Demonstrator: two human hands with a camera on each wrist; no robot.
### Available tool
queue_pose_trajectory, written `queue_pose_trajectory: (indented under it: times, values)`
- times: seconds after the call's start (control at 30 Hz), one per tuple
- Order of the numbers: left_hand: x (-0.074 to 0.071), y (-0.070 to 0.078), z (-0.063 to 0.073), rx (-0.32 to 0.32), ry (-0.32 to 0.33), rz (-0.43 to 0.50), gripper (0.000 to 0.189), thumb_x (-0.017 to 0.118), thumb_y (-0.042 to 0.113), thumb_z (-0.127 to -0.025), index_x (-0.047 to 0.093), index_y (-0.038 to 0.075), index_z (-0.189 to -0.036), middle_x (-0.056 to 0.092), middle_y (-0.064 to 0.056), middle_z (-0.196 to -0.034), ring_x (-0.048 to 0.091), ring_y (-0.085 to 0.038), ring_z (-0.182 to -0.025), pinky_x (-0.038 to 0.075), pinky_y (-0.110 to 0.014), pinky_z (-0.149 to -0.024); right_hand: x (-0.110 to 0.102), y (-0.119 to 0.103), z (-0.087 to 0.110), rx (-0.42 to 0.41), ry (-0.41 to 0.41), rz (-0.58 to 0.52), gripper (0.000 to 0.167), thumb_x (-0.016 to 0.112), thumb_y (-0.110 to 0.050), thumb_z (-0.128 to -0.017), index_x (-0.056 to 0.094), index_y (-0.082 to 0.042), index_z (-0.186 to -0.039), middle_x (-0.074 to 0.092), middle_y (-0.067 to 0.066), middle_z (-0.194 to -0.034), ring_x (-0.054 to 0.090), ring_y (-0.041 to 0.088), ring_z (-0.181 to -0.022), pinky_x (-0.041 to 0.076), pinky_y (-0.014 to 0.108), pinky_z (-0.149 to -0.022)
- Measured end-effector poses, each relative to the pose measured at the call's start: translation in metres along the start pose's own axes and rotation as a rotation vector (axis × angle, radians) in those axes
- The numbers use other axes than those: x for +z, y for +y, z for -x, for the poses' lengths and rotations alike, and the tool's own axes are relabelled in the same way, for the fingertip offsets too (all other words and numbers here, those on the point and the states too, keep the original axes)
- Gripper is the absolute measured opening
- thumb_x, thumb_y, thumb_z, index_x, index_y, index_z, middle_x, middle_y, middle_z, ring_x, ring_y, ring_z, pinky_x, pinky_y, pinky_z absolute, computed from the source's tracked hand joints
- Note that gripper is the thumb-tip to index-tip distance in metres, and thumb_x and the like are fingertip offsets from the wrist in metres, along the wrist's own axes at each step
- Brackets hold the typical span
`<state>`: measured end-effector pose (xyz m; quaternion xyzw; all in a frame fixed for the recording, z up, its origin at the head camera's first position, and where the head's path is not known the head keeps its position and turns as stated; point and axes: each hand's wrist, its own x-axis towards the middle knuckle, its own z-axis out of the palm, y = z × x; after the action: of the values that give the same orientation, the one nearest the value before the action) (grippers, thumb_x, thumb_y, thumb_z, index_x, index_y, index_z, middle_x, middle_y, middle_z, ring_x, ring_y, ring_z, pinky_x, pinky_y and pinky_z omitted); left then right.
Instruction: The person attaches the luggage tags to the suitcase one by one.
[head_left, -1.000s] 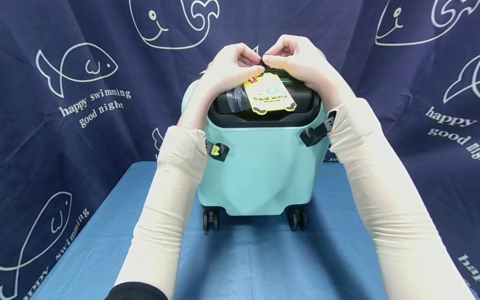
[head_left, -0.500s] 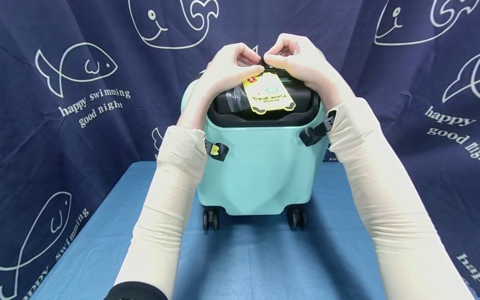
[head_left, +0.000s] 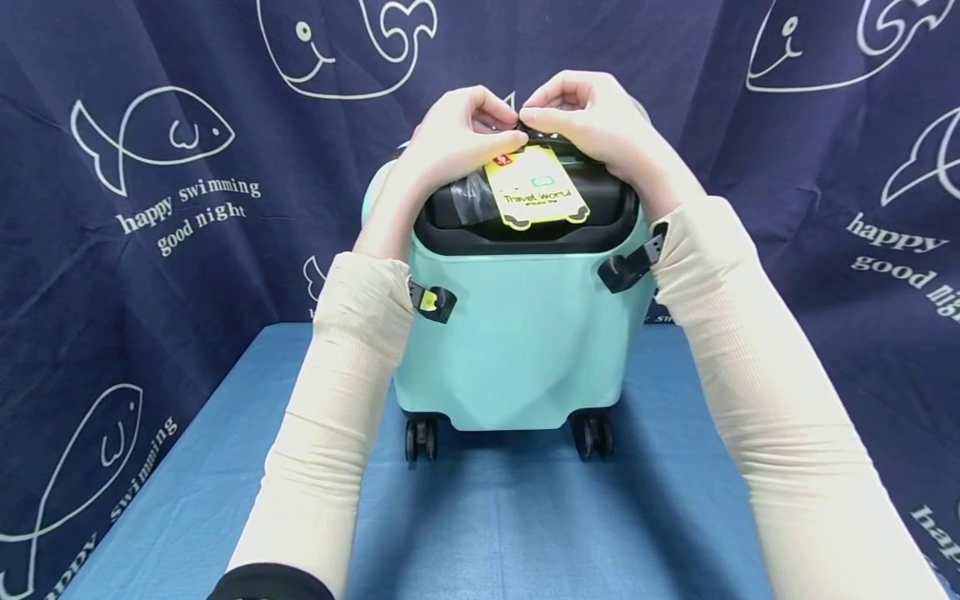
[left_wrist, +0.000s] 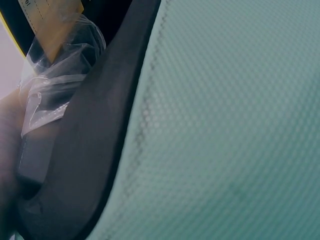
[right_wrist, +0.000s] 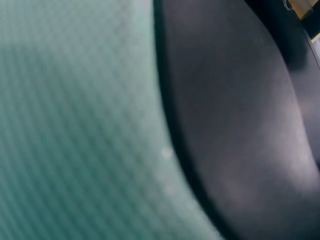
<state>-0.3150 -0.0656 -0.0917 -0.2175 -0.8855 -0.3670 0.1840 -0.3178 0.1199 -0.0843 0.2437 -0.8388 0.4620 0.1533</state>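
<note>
A mint-green suitcase [head_left: 517, 333] stands upright on its wheels, with a black recessed handle [head_left: 600, 196] at its top. Over the handle hangs a yellow-edged luggage tag [head_left: 536, 192] reading "Travel World". Above the tag, my left hand [head_left: 457, 137] and right hand [head_left: 603, 117] meet, thumbs and fingertips pinching the tag's small black strap [head_left: 522, 127] from both sides. Fingers cover most of the strap. In the left wrist view, clear plastic wrap [left_wrist: 60, 80] covers part of the handle. The right wrist view shows only green shell [right_wrist: 75, 125] and black trim [right_wrist: 225, 125]; its hand is out of sight there.
The suitcase rests on a blue cloth-covered table [head_left: 480, 525]. A dark blue curtain [head_left: 187, 275] with white fish drawings hangs behind and at both sides. Black wrist straps [head_left: 624, 271] stick out from both sleeve cuffs close to the suitcase front.
My right fingertips have shifted very slightly left and down toward the left hand. The left hand, tag and suitcase have hardly moved.
</note>
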Motion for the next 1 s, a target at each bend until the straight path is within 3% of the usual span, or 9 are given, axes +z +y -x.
queue_pose_trajectory:
  times: [0.33, 1.0]
  values:
    - [0.0007, 0.0012, -0.0006, -0.002, -0.012, -0.011, 0.034, 0.067, 0.036, -0.083, 0.062, 0.015, -0.109, 0.065, 0.003, -0.11, 0.062, -0.003, -0.095, 0.043, -0.014, -0.084, -0.0007, 0.0031, -0.0019, 0.009, 0.021, -0.03, 0.006, 0.069, -0.02, -0.084, 0.065, -0.021, -0.08, 0.063, -0.014, -0.066, 0.054, 0.003, -0.062, 0.039, 0.019, -0.061]
    - [-0.0007, 0.001, -0.0012, 0.012, -0.013, 0.008, 0.031, 0.068, 0.035, -0.083, 0.063, 0.016, -0.107, 0.065, 0.004, -0.11, 0.062, -0.005, -0.095, 0.042, -0.015, -0.085, 0.0013, 0.0034, -0.0034, -0.019, 0.039, -0.06, 0.012, 0.068, -0.016, -0.085, 0.06, -0.017, -0.076, 0.063, -0.011, -0.067, 0.052, 0.004, -0.062, 0.035, 0.021, -0.061]
